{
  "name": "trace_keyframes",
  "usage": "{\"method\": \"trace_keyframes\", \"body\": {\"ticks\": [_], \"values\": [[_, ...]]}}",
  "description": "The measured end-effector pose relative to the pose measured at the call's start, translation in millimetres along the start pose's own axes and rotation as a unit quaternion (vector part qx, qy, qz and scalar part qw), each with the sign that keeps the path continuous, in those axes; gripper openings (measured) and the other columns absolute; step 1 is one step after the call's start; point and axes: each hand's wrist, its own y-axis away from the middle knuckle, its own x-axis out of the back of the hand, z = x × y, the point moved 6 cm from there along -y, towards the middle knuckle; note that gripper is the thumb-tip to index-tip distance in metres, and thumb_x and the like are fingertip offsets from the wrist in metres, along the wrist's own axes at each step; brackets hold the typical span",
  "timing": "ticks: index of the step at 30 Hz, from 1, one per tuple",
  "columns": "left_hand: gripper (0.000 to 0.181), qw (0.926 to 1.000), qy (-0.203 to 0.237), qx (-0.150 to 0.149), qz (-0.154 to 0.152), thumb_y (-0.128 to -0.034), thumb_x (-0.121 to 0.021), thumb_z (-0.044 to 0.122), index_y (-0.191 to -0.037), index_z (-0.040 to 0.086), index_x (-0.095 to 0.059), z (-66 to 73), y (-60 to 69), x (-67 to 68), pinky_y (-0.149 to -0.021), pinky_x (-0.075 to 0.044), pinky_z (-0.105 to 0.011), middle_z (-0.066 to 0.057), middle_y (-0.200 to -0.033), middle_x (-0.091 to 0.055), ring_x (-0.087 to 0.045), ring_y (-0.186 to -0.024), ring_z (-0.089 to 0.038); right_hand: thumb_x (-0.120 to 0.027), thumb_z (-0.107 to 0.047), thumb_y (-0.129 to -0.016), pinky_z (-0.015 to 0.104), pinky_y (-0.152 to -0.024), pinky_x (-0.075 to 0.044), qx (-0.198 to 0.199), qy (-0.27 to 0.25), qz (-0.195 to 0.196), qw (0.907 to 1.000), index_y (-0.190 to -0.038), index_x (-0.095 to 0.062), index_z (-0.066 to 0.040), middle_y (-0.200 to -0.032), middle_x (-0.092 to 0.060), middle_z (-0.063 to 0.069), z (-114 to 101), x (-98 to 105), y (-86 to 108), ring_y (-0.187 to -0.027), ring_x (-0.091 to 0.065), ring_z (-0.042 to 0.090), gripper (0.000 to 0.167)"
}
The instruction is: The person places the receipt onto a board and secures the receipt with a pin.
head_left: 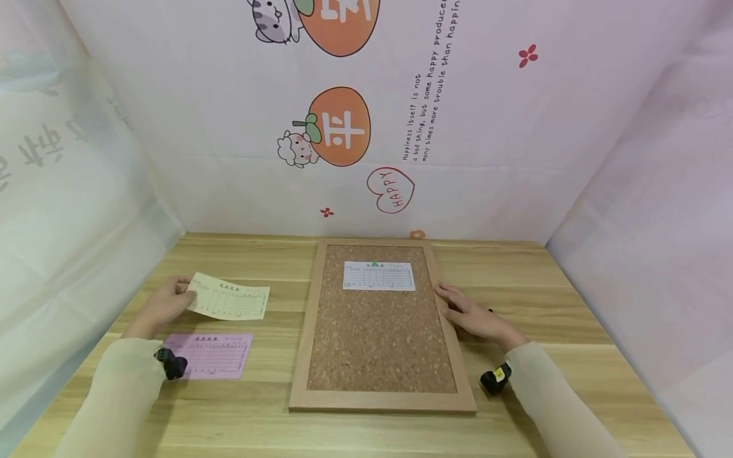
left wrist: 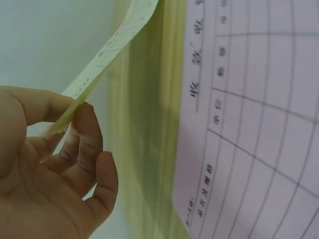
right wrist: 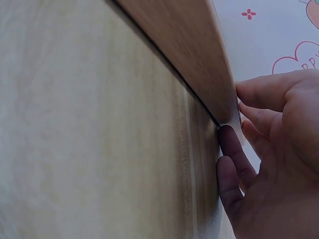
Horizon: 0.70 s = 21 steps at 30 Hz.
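My left hand [head_left: 167, 301] pinches the left end of a pale yellow printed form slip [head_left: 231, 300], raised off the table. The left wrist view shows the slip [left wrist: 112, 50] edge-on between thumb and fingertips. Below it a pink form slip [head_left: 220, 356] lies flat, its left end partly hidden by the wrist. A wood-framed cork board [head_left: 378, 343] lies in the middle. Near its top is a white form slip [head_left: 379, 277] with a small green pin [head_left: 375, 263] at its upper edge. My right hand [head_left: 471, 313] touches the board's right frame side [right wrist: 184, 45] with extended fingers.
The wood-grain table [head_left: 275, 420] reaches back to a printed white curtain [head_left: 481, 191]. More curtains hang at left and right. A small black camera sits on each wrist, the left [head_left: 170, 363] beside the pink slip, the right [head_left: 495, 378] beside the board.
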Motion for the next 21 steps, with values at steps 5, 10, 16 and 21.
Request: {"method": "trace_keyframes", "body": {"ticks": [5, 10, 16, 21], "values": [[0.057, 0.9997, 0.020, 0.004, 0.010, -0.1053, -0.038, 0.021, -0.146, -0.017, -0.022, 5.6, -1.8, 1.6, -0.089, -0.044, -0.051, -0.040, -0.132, -0.042, -0.050, -0.114, -0.046, -0.044, -0.023, -0.109, 0.067, -0.111, -0.014, 0.001, 0.006, 0.003, 1.0000, -0.160, -0.018, -0.004, -0.165, 0.000, 0.019, 1, -1, -0.4, -0.148, 0.000, 0.046, 0.060], [0.057, 0.9990, 0.032, -0.002, 0.030, -0.1047, -0.037, 0.023, -0.147, -0.014, -0.023, 9.8, -3.3, 4.1, -0.084, -0.044, -0.045, -0.036, -0.129, -0.045, -0.052, -0.110, -0.043, -0.044, -0.023, -0.109, 0.067, -0.112, -0.014, 0.000, 0.003, 0.004, 1.0000, -0.160, -0.018, -0.004, -0.165, 0.000, 0.018, 2, -1, -1.4, -0.148, 0.000, 0.045, 0.059], [0.057, 0.9975, 0.049, -0.014, 0.049, -0.1040, -0.039, 0.021, -0.147, -0.014, -0.025, 16.2, -4.3, 6.7, -0.083, -0.042, -0.043, -0.034, -0.128, -0.046, -0.051, -0.109, -0.041, -0.043, -0.022, -0.109, 0.067, -0.112, -0.013, -0.002, 0.003, 0.003, 1.0000, -0.160, -0.018, -0.004, -0.166, 0.000, 0.018, 2, -1, -1.5, -0.148, 0.001, 0.044, 0.059], [0.056, 0.9956, 0.070, -0.029, 0.055, -0.1040, -0.038, 0.018, -0.146, -0.016, -0.024, 22.7, -3.6, 8.5, -0.088, -0.042, -0.049, -0.037, -0.131, -0.044, -0.050, -0.111, -0.041, -0.043, -0.024, -0.109, 0.067, -0.112, -0.014, -0.007, -0.005, -0.002, 1.0000, -0.160, -0.017, -0.005, -0.166, 0.002, 0.016, 3, -1, -1.0, -0.149, 0.001, 0.044, 0.060]]}}
